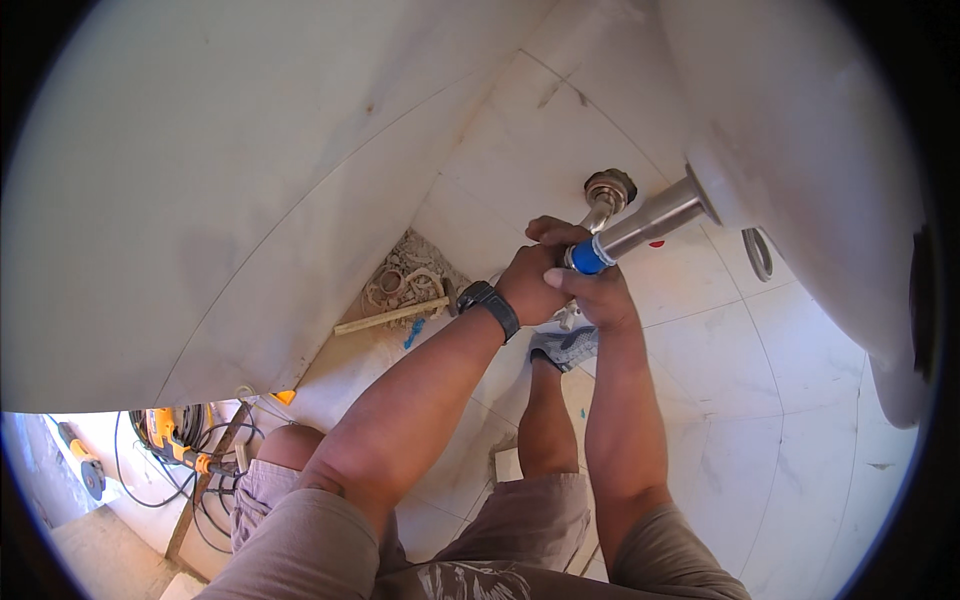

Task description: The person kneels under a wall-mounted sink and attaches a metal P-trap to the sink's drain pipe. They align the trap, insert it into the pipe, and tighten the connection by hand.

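A shiny metal drain pipe [655, 218] slopes down and left from the underside of a white basin [820, 130]. Round its lower end is a bright blue band [588, 258] with a white edge. My left hand [532, 284], a dark watch on its wrist, is closed round the fitting just below the band. Against the same joint, from the right, my right hand [604, 292] is closed too, its thumb near the left hand. The fingers hide most of the fitting. Behind them a short metal pipe [600, 215] runs to a round wall flange [610, 188].
A wooden-handled hammer [390, 316] lies by grey rubble [425, 260] in the tiled corner. A large pale panel [200, 200] fills the left side. Yellow-and-black power tools [165, 432] with tangled cords lie at lower left. A grey metal loop [758, 254] hangs beside the basin.
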The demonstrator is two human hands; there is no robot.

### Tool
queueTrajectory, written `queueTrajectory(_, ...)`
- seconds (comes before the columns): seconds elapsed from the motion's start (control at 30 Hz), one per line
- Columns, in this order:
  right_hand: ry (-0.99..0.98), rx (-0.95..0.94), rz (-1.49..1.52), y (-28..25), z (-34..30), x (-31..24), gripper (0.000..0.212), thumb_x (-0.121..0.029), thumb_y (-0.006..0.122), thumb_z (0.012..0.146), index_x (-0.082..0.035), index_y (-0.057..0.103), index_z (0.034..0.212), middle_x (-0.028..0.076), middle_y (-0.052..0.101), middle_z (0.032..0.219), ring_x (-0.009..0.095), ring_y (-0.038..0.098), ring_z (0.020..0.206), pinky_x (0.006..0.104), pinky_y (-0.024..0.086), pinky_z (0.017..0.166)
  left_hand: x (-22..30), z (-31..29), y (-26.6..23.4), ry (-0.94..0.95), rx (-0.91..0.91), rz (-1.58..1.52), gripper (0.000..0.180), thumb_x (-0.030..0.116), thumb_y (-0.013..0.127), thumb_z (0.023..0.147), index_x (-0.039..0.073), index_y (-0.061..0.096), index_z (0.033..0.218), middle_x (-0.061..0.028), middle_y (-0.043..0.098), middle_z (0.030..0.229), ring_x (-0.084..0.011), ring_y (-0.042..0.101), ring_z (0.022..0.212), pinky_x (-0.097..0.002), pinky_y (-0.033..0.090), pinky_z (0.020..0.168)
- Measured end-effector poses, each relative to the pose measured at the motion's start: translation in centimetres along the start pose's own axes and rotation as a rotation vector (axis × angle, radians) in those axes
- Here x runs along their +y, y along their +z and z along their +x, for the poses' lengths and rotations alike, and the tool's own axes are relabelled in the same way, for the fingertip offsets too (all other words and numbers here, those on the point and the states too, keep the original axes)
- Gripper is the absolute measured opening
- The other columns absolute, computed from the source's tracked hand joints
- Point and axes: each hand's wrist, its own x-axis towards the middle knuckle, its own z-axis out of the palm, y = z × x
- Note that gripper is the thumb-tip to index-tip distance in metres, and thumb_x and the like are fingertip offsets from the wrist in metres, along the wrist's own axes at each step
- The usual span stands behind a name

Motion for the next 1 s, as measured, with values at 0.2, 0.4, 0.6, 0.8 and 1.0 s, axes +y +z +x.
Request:
queueTrajectory(0.2, 0.044, 0.691, 0.019, 5.6, -0.7, 2.1, 0.030, -0.016, 0.085, 0.082, 0.000, 0.068, 0.100, 0.009, 0.071, 0.107, 0.017, 0.066, 0.098, 0.0330, 0.052, 0.089, -0.7, -0.1, -0.1, 0.180, 0.026, 0.196, 0.028, 0.020, 0.068, 0.088, 0.006, 0.068, 0.111, -0.0212, 0.074, 0.101, -0.0424, 0.071, 0.098, -0.0498, 0.057, 0.084)
queueTrajectory(0.4, 0.103, 0.511, -0.070, 4.1, -1.8, 0.2, 0.051, -0.019, 0.085, 0.084, 0.001, 0.065, 0.126, 0.006, 0.068, 0.107, 0.017, 0.064, 0.104, 0.0351, 0.050, 0.095, -0.6, 0.3, -0.3, 0.051, -0.021, 0.121, 0.033, 0.024, 0.072, 0.086, 0.005, 0.068, 0.113, -0.0207, 0.075, 0.103, -0.0423, 0.071, 0.098, -0.0478, 0.057, 0.086)
queueTrajectory(0.6, 0.127, 0.156, 0.003, -0.3, -3.3, -0.1, 0.058, -0.016, 0.084, 0.085, 0.001, 0.061, 0.135, 0.006, 0.066, 0.120, 0.019, 0.059, 0.120, 0.0380, 0.044, 0.108, 0.1, 0.0, -0.4, -0.014, -0.021, -0.022, 0.042, 0.027, 0.081, 0.081, 0.003, 0.068, 0.113, -0.0208, 0.076, 0.105, -0.0401, 0.072, 0.101, -0.0448, 0.057, 0.088)
queueTrajectory(0.8, 0.028, 0.231, 0.022, 0.7, -3.5, 0.7, 0.052, -0.014, 0.083, 0.088, 0.000, 0.061, 0.132, 0.004, 0.066, 0.118, 0.017, 0.061, 0.115, 0.0363, 0.045, 0.106, -0.8, -0.3, 0.1, 0.010, 0.097, 0.042, 0.050, 0.026, 0.083, 0.078, 0.000, 0.065, 0.116, -0.0233, 0.071, 0.111, -0.0419, 0.069, 0.105, -0.0459, 0.055, 0.094)
queueTrajectory(1.0, -0.036, 0.309, 0.118, 1.3, -3.7, 2.1, 0.039, -0.015, 0.082, 0.090, -0.002, 0.063, 0.121, 0.004, 0.069, 0.111, 0.014, 0.062, 0.105, 0.0328, 0.049, 0.097, -2.7, -1.1, 1.4, 0.123, 0.212, 0.144, 0.052, 0.020, 0.080, 0.080, 0.000, 0.060, 0.124, -0.0239, 0.068, 0.115, -0.0447, 0.067, 0.108, -0.0479, 0.052, 0.097)
